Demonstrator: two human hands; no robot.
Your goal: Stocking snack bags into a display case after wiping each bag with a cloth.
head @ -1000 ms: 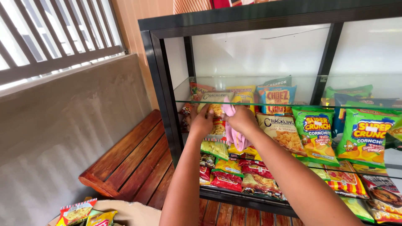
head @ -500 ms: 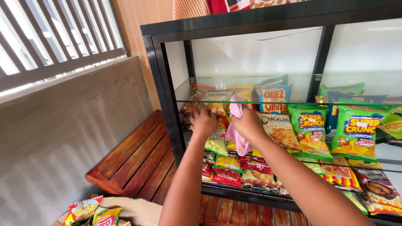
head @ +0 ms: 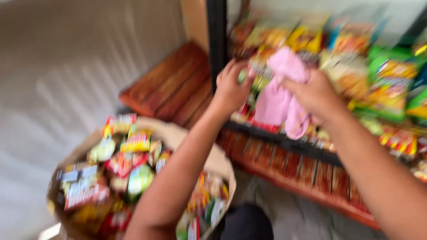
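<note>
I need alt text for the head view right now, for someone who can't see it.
Blurred head view: the right hand holds a pink cloth at a glass display case full of snack packets, with the left hand at the packets beside it. A brown container of more packets sits below left.

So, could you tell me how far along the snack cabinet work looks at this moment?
Done: rows of snack packets already fill the cabinet shelves. In hand: the right hand holds a pink cloth, and the left hand touches packets by the black frame. Left: a brown bag still full of packets. The picture is blurred.
</note>
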